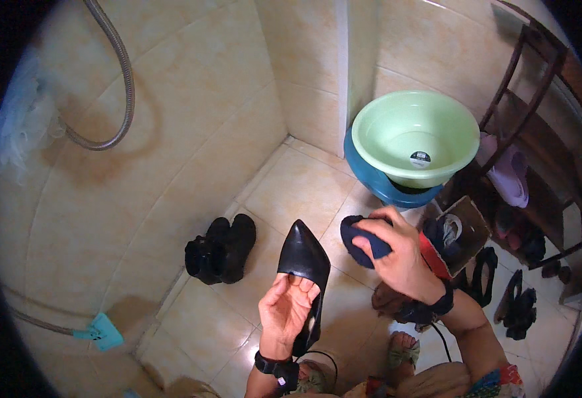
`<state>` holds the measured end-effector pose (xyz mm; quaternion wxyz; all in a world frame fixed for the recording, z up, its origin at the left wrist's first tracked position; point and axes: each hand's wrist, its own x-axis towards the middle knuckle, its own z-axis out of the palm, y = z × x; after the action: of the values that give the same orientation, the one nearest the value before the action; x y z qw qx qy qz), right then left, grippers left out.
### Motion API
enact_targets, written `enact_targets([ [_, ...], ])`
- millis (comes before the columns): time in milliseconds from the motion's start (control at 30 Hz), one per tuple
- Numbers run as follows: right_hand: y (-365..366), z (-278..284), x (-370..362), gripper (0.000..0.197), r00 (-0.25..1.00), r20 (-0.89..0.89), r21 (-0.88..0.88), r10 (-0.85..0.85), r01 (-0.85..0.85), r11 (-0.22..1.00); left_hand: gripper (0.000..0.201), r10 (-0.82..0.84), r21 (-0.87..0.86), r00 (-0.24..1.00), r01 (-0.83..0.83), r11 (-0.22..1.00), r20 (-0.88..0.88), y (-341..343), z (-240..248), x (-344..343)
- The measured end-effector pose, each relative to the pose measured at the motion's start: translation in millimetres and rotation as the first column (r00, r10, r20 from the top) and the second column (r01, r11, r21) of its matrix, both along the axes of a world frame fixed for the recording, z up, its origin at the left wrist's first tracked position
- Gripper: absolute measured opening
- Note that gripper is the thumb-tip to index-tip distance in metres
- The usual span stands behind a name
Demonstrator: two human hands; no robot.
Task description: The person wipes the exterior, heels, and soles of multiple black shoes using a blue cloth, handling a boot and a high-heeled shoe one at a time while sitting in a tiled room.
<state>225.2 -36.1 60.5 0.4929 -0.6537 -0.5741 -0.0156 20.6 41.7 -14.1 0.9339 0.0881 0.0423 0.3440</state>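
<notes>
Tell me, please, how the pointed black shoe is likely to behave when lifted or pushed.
The shoe is probably fairly stiff: its smooth, pointed front shows no sagging. It may be slippery, since its surface looks glossy. It seems light, as the left hand alone supports it.

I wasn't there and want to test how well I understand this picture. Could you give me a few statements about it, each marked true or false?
1. The left hand has its fingers tucked inside a black pointed shoe. True.
2. The right hand holds a scrubbing brush. False: it holds a dark blue cloth.
3. A pair of black boots stands on the tiled floor, left of the pointed shoe. True.
4. The light green basin hangs on the wall. False: it sits on top of a blue object.
5. A purple slipper is at the dark rack on the right. True.
</notes>
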Motion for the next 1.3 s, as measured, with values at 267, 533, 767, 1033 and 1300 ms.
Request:
enact_targets([
  [267,-11,-19,-35,0.044,0.941,0.287,0.071,0.178,-0.206,0.976,0.032,-0.149,-0.141,0.956,0.188,0.972,0.251,1,4,8],
  [533,-2,-17,-46,0.041,0.947,0.243,0.047,0.212,-0.229,0.972,0.038,-0.051,-0.09,0.981,0.069,0.994,0.19,3,0,-1],
  [767,-6,-26,-71,0.033,0.969,-0.161,-0.021,0.187,-0.193,0.981,0.035,0.108,-0.302,0.973,-0.043,0.952,0.203,24,-2,0],
  [1033,0,-23,-79,0.02,0.855,-0.5,-0.078,0.135,-0.2,0.977,0.034,0.175,-0.251,0.977,-0.141,0.958,0.119,37,-27,-8],
  [1300,-3,-29,-77,0.022,0.787,-0.604,-0.176,0.125,-0.285,0.942,0.043,0.227,-0.038,0.969,-0.224,0.974,0.095,30,-33,-12],
])
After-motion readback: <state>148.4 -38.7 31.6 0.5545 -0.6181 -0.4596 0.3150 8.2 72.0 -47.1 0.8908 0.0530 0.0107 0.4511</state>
